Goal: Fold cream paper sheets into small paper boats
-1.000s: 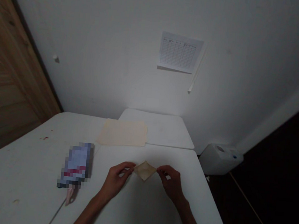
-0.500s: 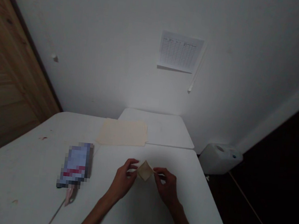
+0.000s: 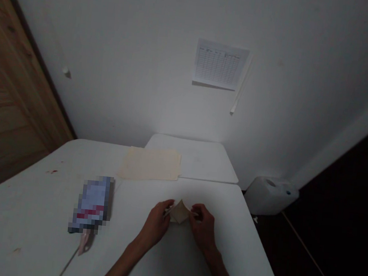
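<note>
A small folded piece of tan paper is held just above the white table, pinched at its two sides. My left hand grips its left corner with closed fingers. My right hand grips its right corner the same way. The two hands sit close together, with only the paper's middle showing between them.
A stack of cream sheets lies farther back on the table. A blurred blue-and-red packet lies to the left, with a pink item at its near end. A white container stands on the floor at the right. A wooden door is at the left.
Both hands have moved toward each other, pushing the paper's side corners inward, so the paper now looks narrower than one second ago.
</note>
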Action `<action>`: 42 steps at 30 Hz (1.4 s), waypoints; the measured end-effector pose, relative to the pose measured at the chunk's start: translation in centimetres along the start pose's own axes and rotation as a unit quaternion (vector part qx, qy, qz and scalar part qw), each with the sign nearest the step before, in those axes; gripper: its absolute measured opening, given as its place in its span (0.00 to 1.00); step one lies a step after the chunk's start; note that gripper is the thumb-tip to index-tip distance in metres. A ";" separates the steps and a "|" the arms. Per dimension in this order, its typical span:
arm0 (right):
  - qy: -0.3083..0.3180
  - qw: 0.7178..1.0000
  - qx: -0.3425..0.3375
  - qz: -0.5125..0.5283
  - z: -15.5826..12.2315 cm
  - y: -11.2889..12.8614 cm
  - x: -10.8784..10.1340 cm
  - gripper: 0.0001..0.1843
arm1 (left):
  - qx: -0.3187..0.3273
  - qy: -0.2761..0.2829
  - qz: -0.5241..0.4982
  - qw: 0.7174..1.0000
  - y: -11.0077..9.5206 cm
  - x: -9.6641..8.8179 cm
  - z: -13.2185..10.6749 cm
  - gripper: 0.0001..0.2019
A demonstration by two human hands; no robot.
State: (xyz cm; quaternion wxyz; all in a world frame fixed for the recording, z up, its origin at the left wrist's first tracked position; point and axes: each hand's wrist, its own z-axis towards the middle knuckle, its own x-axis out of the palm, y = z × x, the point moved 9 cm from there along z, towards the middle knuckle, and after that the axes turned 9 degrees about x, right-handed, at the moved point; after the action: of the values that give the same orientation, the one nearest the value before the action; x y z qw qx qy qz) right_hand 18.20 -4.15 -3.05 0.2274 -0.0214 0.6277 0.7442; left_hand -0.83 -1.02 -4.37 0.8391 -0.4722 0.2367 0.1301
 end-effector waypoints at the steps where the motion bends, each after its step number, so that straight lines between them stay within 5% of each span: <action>1: -0.005 1.000 0.005 -0.006 0.2 -0.3 -0.2 0.08 | -0.001 0.002 0.001 1.000 0.1 0.0 -0.1 0.23; 7: -0.006 0.998 0.025 -0.057 0.8 -1.6 -1.3 0.09 | 0.003 0.017 0.003 1.000 0.5 -0.1 -0.3 0.23; 20: 0.035 0.986 -0.039 -0.159 0.5 -1.0 -1.1 0.08 | 0.135 0.064 0.038 0.988 -0.4 0.1 -1.0 0.25; 27: 0.084 0.937 -0.146 -0.306 -0.2 1.4 1.4 0.21 | 0.186 0.098 0.105 0.972 -2.2 1.5 -0.8 0.23; 36: 0.113 0.872 -0.212 -0.426 0.0 0.9 3.5 0.16 | 0.203 0.150 0.183 0.950 -3.1 2.4 -0.1 0.18; 42: 0.125 0.856 -0.241 -0.440 -0.4 0.1 3.8 0.16 | 0.229 0.179 0.240 0.926 -1.3 3.3 -1.1 0.25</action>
State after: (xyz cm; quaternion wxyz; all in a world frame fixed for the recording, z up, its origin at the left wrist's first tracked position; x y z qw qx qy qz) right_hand 14.69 -3.33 -4.18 0.4390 -0.4423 0.3766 0.6854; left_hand 2.26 -2.64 -5.66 0.8115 -0.2117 0.5130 0.1832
